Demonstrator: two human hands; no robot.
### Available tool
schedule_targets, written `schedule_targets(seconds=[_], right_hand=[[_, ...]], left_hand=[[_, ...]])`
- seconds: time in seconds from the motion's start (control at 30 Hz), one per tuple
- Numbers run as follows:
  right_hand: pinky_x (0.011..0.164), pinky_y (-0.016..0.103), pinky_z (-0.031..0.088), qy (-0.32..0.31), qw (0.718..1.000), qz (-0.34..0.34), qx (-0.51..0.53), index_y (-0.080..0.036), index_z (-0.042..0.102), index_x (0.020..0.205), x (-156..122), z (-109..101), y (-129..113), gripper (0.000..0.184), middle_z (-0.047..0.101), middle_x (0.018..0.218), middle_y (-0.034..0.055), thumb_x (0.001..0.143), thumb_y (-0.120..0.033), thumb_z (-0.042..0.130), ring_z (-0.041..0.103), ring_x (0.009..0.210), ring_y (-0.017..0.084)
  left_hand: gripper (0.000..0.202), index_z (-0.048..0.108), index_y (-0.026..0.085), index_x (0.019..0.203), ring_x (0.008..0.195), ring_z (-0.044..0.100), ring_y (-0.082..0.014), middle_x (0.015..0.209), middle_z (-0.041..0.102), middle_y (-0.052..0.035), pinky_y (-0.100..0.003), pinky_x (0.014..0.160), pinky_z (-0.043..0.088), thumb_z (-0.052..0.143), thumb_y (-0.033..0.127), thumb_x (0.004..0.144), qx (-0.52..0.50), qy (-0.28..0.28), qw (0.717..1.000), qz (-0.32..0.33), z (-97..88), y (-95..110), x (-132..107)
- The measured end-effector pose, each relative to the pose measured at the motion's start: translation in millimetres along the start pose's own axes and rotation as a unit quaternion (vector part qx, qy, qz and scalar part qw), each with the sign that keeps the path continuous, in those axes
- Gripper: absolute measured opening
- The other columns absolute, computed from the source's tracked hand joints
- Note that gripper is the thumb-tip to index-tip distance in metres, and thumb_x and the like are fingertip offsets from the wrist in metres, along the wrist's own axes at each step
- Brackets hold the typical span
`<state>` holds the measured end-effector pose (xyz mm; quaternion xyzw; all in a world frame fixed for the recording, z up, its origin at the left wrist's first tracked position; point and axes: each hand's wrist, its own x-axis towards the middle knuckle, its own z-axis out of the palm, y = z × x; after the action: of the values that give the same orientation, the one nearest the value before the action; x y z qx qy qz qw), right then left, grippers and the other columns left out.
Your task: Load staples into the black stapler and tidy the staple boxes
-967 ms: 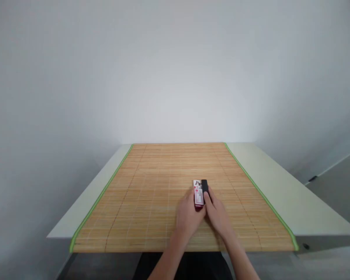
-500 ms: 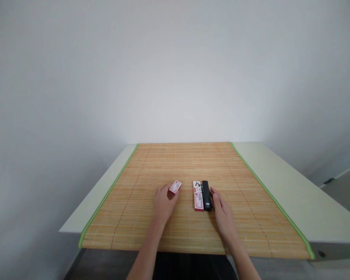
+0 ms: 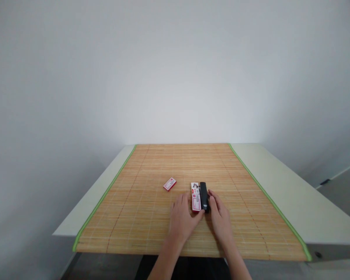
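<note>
A black stapler (image 3: 204, 197) lies on the bamboo mat, lengthwise away from me. Directly along its left side are a white card with a stapler picture (image 3: 195, 187) and, nearer to me, a red-and-white staple box (image 3: 196, 203). My left hand (image 3: 182, 217) is spread around the near end of these, thumb at the bottom edge by the stapler, fingers left of the box. My right hand (image 3: 220, 216) rests to the stapler's right, fingers loosely apart and close to its side; whether they touch it is unclear. A second small staple box (image 3: 169, 184) lies slanted farther left, untouched.
The bamboo mat (image 3: 151, 217) with green edging covers the middle of a white table (image 3: 282, 194) and hangs slightly over its front edge. A plain white wall (image 3: 175, 77) stands behind the table. A dark small object (image 3: 325, 182) shows at the far right.
My left hand has let go of the small staple box, which now lies on the mat, and has moved right to the box beside the stapler. My right hand stays beside the stapler.
</note>
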<state>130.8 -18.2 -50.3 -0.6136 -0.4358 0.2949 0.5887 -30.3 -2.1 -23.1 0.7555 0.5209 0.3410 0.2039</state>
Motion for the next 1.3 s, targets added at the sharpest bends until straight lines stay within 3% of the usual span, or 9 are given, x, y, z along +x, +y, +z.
schedule_targets(seconds=[0.2, 0.33, 0.53, 0.6, 0.7, 0.87, 0.97, 1.13, 1.3], right_hand=[[0.119, 0.048, 0.04, -0.006, 1.0, 0.0, 0.002, -0.024, 0.065, 0.135, 0.1, -0.5, 1.8, 0.052, 0.063, 0.143, 0.0091, 0.099, -0.058, 0.05, 0.057, 0.134, 0.028], [0.12, 0.049, 0.039, -0.013, 1.0, -0.006, -0.007, -0.027, 0.065, 0.136, 0.3, -2.2, 3.1, 0.049, 0.064, 0.142, 0.0075, 0.1, -0.056, 0.049, 0.057, 0.133, 0.027], [0.119, 0.05, 0.04, -0.018, 1.0, -0.004, 0.004, -0.026, 0.064, 0.136, 0.3, -1.4, 2.8, 0.049, 0.064, 0.141, 0.0088, 0.097, -0.055, 0.053, 0.058, 0.132, 0.028], [0.117, 0.049, 0.043, -0.021, 0.999, 0.003, 0.025, -0.026, 0.063, 0.137, -0.7, 0.3, 2.0, 0.05, 0.064, 0.141, 0.0092, 0.096, -0.055, 0.056, 0.059, 0.131, 0.028], [0.115, 0.049, 0.046, -0.032, 0.998, 0.01, 0.046, -0.025, 0.06, 0.139, -2.4, 3.0, -0.5, 0.053, 0.064, 0.141, 0.0106, 0.094, -0.053, 0.061, 0.061, 0.13, 0.028], [0.113, 0.049, 0.048, -0.041, 0.997, 0.005, 0.065, -0.023, 0.057, 0.14, -2.4, 6.6, -1.5, 0.057, 0.06, 0.145, 0.0128, 0.091, -0.05, 0.067, 0.061, 0.131, 0.028], [0.113, 0.05, 0.049, -0.037, 0.997, 0.007, 0.064, -0.022, 0.056, 0.141, -0.7, 8.2, 2.3, 0.061, 0.059, 0.147, 0.0138, 0.088, -0.051, 0.069, 0.06, 0.132, 0.029], [0.11, 0.051, 0.051, -0.03, 0.998, 0.001, 0.049, -0.022, 0.056, 0.14, 0.0, 9.7, 5.3, 0.063, 0.061, 0.145, 0.0149, 0.086, -0.05, 0.072, 0.062, 0.13, 0.031], [0.108, 0.049, 0.053, -0.013, 1.0, -0.004, 0.023, -0.021, 0.057, 0.138, -0.5, 12.2, 4.2, 0.063, 0.062, 0.143, 0.0147, 0.084, -0.051, 0.073, 0.063, 0.127, 0.031]], left_hand=[[0.022, 0.064, 0.027, 0.108, 0.101, 0.065, -0.0239, 0.105, 0.069, -0.0037, -0.038, 0.091, 0.049, 0.066, 0.029, 0.087, -0.024, 0.017, 0.999, -0.027, -9.2, -0.3, -3.4], [0.019, 0.064, 0.025, 0.108, 0.098, 0.065, -0.0219, 0.105, 0.069, -0.0035, -0.036, 0.091, 0.049, 0.061, 0.027, 0.09, -0.001, 0.067, 0.997, -0.048, -37.3, -27.5, -7.9], [0.02, 0.065, 0.024, 0.108, 0.105, 0.062, -0.0279, 0.105, 0.067, -0.0057, -0.042, 0.095, 0.047, 0.062, 0.028, 0.088, 0.161, 0.112, 0.976, -0.099, -78.2, -75.0, -18.6], [0.028, 0.063, 0.023, 0.116, 0.111, 0.059, -0.0295, 0.113, 0.065, -0.0077, -0.045, 0.098, 0.046, 0.061, 0.03, 0.089, 0.18, 0.128, 0.969, -0.113, -77.2, -74.6, -23.3], [0.046, 0.053, 0.022, 0.136, 0.123, 0.053, -0.0306, 0.129, 0.059, -0.0108, -0.048, 0.105, 0.043, 0.06, 0.032, 0.091, 0.169, 0.141, 0.971, -0.091, -57.9, -53.4, -30.0], [0.058, 0.053, 0.026, 0.138, 0.126, 0.051, -0.0324, 0.136, 0.057, -0.0098, -0.049, 0.109, 0.039, 0.07, 0.039, 0.084, 0.103, 0.046, 0.994, -0.003, -10.0, -2.0, -25.0], [0.063, 0.054, 0.028, 0.139, 0.12, 0.053, -0.0343, 0.131, 0.059, -0.0103, -0.049, 0.102, 0.042, 0.074, 0.043, 0.081, 0.077, -0.004, 0.997, 0.006, 4.4, 8.8, -10.3], [0.05, 0.059, 0.031, 0.135, 0.115, 0.056, -0.0305, 0.123, 0.062, -0.0079, -0.045, 0.098, 0.045, 0.067, 0.03, 0.086, 0.04, -0.036, 0.998, 0.026, -2.2, -5.1, 3.7], [0.049, 0.064, 0.032, 0.128, 0.114, 0.057, -0.0264, 0.122, 0.066, -0.0042, -0.042, 0.102, 0.045, 0.061, 0.014, 0.082, -0.016, -0.085, 0.994, 0.066, -30.7, -15.9, -11.3]])
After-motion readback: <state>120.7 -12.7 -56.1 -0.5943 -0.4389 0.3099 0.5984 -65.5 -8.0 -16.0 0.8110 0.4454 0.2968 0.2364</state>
